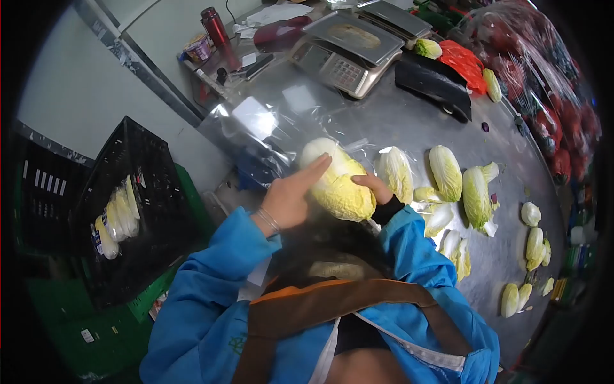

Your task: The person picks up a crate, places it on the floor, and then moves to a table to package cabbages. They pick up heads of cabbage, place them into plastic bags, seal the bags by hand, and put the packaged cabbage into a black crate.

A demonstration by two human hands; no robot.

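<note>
Left hand [291,197]: fingers straight and together, laid flat against the left side of the cabbage [339,182], index tip near its top. This hand is spread, not closed around anything.

Right hand [374,187]: fingers curled onto the right side of the cabbage, clamping it against my left palm. A black cuff covers the wrist.

Cabbage position: held between both hands, close to my chest, at the near edge of the table [409,118]. Its pale stem end points far and left; its yellow leafy end points near and right.

Film [275,121]: a clear sheet lies on the table just beyond the cabbage and reaches under its far end.

Surroundings:
- More cabbages, halved and whole, lie to the right, the nearest [396,173] just beside my right hand.
- A scale [348,51] stands at the far side, well apart from my hands.
- A black crate [153,192] on the left holds wrapped cabbages [118,214].
- A red bottle [216,27] stands far left of the scale.
</note>
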